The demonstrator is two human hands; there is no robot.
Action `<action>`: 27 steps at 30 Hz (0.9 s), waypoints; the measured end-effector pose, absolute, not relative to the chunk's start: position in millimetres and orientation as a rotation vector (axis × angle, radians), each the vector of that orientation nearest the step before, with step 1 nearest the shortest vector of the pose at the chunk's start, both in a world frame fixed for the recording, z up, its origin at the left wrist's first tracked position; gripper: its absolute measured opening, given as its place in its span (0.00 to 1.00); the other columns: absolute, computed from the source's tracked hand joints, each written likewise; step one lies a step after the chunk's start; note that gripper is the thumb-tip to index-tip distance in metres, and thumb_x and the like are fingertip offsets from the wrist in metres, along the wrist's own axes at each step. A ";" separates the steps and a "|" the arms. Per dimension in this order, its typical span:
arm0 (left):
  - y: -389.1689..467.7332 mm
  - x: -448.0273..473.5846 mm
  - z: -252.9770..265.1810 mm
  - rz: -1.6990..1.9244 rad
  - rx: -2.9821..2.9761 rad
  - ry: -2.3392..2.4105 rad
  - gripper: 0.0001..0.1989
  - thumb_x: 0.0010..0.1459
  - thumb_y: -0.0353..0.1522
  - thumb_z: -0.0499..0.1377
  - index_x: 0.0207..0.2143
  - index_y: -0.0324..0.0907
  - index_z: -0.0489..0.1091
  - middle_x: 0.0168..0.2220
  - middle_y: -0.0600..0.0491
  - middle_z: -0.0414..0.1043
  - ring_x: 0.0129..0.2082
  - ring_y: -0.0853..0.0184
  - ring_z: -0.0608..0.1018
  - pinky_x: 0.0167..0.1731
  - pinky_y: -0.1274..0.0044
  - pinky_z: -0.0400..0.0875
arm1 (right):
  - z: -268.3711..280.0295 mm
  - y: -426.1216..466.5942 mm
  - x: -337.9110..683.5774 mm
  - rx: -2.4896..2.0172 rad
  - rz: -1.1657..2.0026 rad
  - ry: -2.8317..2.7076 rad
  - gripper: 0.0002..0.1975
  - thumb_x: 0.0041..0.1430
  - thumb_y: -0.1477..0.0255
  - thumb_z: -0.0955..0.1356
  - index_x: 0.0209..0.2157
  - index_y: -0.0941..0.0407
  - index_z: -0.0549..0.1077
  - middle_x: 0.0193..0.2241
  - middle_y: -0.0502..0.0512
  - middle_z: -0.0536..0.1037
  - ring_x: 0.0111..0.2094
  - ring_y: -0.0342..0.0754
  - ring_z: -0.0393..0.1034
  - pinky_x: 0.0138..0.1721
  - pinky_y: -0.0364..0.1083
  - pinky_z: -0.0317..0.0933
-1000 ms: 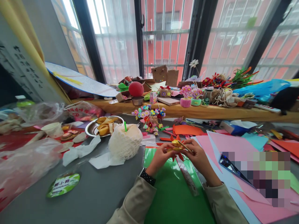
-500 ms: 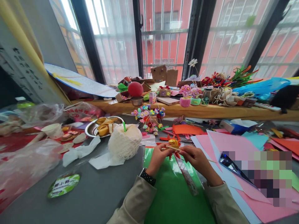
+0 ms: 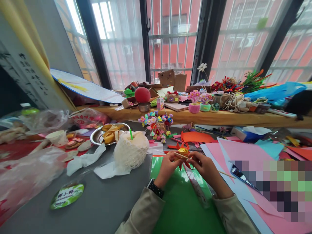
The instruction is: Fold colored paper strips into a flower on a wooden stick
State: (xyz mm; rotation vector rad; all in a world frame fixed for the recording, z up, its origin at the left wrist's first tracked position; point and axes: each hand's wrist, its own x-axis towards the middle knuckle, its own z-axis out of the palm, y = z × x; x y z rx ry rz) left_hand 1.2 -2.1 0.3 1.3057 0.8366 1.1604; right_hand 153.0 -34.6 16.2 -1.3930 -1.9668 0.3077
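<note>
A thin wooden stick (image 3: 181,156) runs slantwise through both hands above a green mat (image 3: 185,214). My left hand (image 3: 169,165) pinches it near its left end. My right hand (image 3: 203,167) is closed round it, and the stick's far end shows beyond that wrist. Just behind the fingertips lies a yellow and orange folded-paper piece (image 3: 183,150); whether the fingers touch it I cannot tell. A clear patterned strip (image 3: 197,188) lies on the mat below my right hand, partly covered by it.
Pink paper sheets (image 3: 243,152) and a phone (image 3: 243,175) lie to the right. On the left stand a net-wrapped coconut (image 3: 131,151) with a green straw and a metal bowl (image 3: 94,138). Small craft flowers (image 3: 156,122) stand behind; a cluttered sill (image 3: 136,113) runs along the window.
The view has shifted slightly, so everything sits a little lower and further right. Both hands stay close together on the stick, with only small finger movement.
</note>
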 end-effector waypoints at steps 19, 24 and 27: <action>-4.3 2.7 -1.5 1.116 1.461 0.891 0.14 0.37 0.36 0.62 0.27 0.36 0.68 0.31 0.49 0.71 0.30 0.66 0.74 0.29 0.78 0.67 | 23.9 -36.8 148.0 -1.342 0.431 -1.881 0.06 0.49 0.69 0.64 0.23 0.57 0.66 0.19 0.48 0.68 0.20 0.41 0.60 0.20 0.39 0.51; -4.2 3.1 -1.7 1.082 1.475 0.932 0.17 0.37 0.38 0.62 0.28 0.36 0.70 0.29 0.50 0.71 0.24 0.70 0.72 0.23 0.80 0.66 | 18.2 -34.0 146.2 -1.341 0.315 -1.892 0.06 0.49 0.71 0.64 0.21 0.57 0.65 0.21 0.49 0.66 0.21 0.41 0.60 0.21 0.39 0.52; -4.4 1.9 -1.1 1.025 1.529 0.913 0.15 0.39 0.39 0.61 0.27 0.36 0.71 0.27 0.51 0.71 0.22 0.71 0.71 0.21 0.81 0.65 | 15.5 -32.2 146.1 -1.330 0.299 -1.896 0.06 0.49 0.72 0.63 0.21 0.57 0.64 0.23 0.49 0.66 0.22 0.41 0.60 0.21 0.39 0.53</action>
